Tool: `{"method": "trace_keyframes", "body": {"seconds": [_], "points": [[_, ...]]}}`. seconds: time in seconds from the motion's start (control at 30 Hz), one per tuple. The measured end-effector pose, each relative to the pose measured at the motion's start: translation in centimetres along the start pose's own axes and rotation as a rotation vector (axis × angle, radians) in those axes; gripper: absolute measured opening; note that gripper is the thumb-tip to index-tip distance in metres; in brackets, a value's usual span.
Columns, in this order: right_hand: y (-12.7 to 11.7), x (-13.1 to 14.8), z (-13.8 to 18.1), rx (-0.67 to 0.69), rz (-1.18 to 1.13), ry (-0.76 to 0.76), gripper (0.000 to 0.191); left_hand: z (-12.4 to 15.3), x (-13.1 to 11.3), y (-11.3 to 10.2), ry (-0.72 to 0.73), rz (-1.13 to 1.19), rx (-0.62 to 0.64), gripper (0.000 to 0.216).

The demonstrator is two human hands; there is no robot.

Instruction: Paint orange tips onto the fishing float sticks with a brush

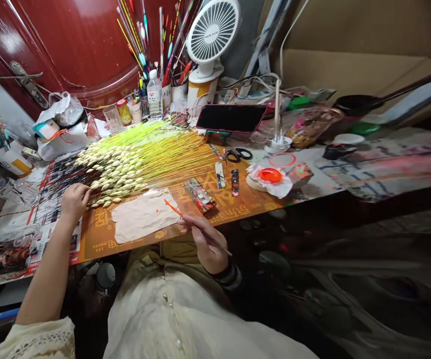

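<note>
My left hand (74, 200) is at the near left edge of a wide bundle of fishing floats (120, 167). The floats have pale oval bodies, long yellow tips and dark stems. Its thumb and fingers are drawn together by the stems; whatever is between them is too small to make out. A slim paintbrush (212, 237) with an orange tip rests in my right hand (210, 244), whose fingers are closed around the handle. The tip hovers over or touches a pale cloth (140, 219) with small orange spots; I cannot tell which. Orange paint (270, 175) sits in a shallow dish to the right.
Black scissors (238, 154), a phone (231, 118) on a stand and small printed pieces (200, 195) lie beyond the brush. A white fan (213, 32), water bottle (154, 94) and cups of finished floats stand behind. A clear glass (15, 192) is at far left.
</note>
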State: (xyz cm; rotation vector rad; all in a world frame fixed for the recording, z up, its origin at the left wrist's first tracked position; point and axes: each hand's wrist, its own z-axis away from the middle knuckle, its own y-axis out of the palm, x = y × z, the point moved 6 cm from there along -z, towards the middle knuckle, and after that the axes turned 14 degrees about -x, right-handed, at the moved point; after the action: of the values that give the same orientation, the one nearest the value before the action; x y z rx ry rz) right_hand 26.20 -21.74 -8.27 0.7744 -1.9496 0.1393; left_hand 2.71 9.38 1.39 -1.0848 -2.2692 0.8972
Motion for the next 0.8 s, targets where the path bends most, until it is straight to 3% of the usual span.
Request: {"method": "trace_keyframes", "body": {"seconds": [0.2,0.37,0.6,0.8], "points": [[0.1,-0.1,0.1,0.013,0.040,-0.014,0.029,0.7,-1.6,-0.9,-0.029,0.012,-0.086,0.022],[0.2,0.7,-0.2,0.035,0.068,-0.078,0.031,1.8,-4.1,-3.0,-0.046,0.030,-0.165,0.017],[1.2,2.3,-1.2,0.121,0.105,-0.367,0.043,5.7,-9.1,-5.4,-0.071,0.108,-0.190,0.013],[2.4,2.3,-1.7,0.233,0.184,-0.602,0.059,8.8,-10.7,-6.4,-0.168,0.202,-0.168,0.013]]}}
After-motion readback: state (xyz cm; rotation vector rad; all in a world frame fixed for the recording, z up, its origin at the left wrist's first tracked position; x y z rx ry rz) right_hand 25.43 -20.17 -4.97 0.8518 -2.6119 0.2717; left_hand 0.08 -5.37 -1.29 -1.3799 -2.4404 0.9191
